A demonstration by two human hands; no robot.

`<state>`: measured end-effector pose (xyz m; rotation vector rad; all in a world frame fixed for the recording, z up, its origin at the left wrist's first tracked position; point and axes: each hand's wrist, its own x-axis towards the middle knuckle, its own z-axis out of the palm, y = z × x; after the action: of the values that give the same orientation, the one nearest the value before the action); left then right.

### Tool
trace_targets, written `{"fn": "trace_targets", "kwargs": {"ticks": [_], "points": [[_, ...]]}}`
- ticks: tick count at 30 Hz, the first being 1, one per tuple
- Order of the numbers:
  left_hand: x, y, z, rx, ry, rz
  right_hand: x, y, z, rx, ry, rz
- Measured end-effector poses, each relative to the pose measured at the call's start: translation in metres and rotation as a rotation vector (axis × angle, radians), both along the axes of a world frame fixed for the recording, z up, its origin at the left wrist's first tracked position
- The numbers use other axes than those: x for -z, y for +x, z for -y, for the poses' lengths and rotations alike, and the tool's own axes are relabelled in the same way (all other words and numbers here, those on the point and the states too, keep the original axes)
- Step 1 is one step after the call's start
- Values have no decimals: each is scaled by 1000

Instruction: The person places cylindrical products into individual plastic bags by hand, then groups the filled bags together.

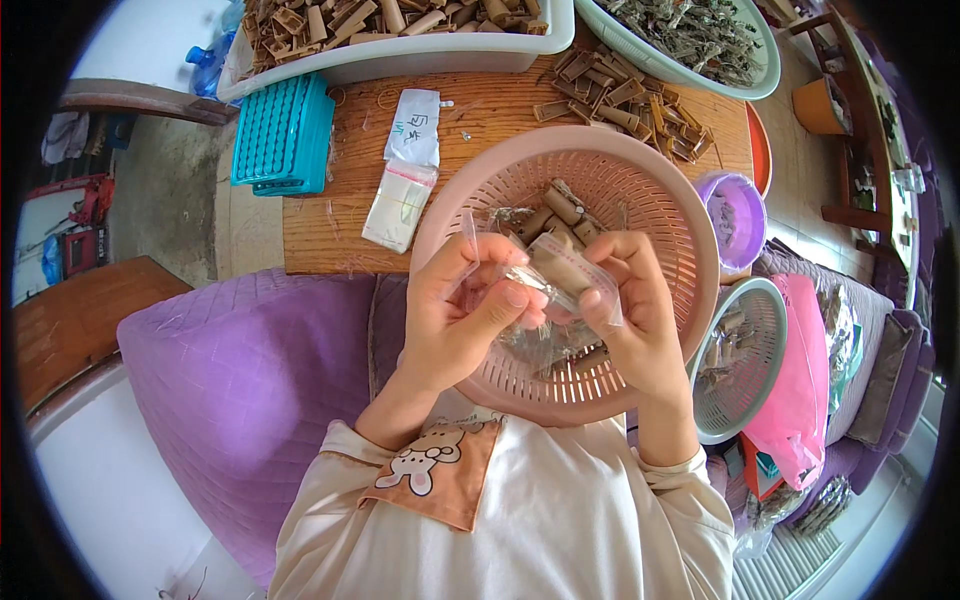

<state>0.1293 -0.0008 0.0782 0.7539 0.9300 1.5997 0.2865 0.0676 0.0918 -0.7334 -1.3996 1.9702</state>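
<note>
Both hands are over a pink-brown plastic basket (540, 150). My right hand (645, 315) pinches the edge of a clear plastic bag (563, 265) with a tan tube-like piece showing in it. Beside it, my left hand (460, 315) closes thumb and fingers on a small clear packet (530, 283) with shiny bits in it; what these are is too small to tell. The two hands nearly meet at the bag's mouth. Beneath them in the basket lie several brown tube-like pieces (562, 203) and more clear bags, partly hidden by my hands.
On the wooden table (350, 235) are a stack of clear bags (400, 205), teal baskets (282, 135), a white tub (400, 55) of brown pieces and a loose pile (630, 100). A green basket (765, 65), purple basket (712, 190) and grey-green basket (770, 385) stand rightward.
</note>
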Motion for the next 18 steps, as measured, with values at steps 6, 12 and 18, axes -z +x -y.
{"fn": "trace_targets", "kwargs": {"ticks": [6,12,18], "points": [[4,9,-1,-153,-54,-96,-4,-3,0,184,-95,91],[4,2,1,-221,10,-312,-29,35,-24,641,207,97],[1,7,0,-215,47,-376,-52,16,2,517,539,345]]}}
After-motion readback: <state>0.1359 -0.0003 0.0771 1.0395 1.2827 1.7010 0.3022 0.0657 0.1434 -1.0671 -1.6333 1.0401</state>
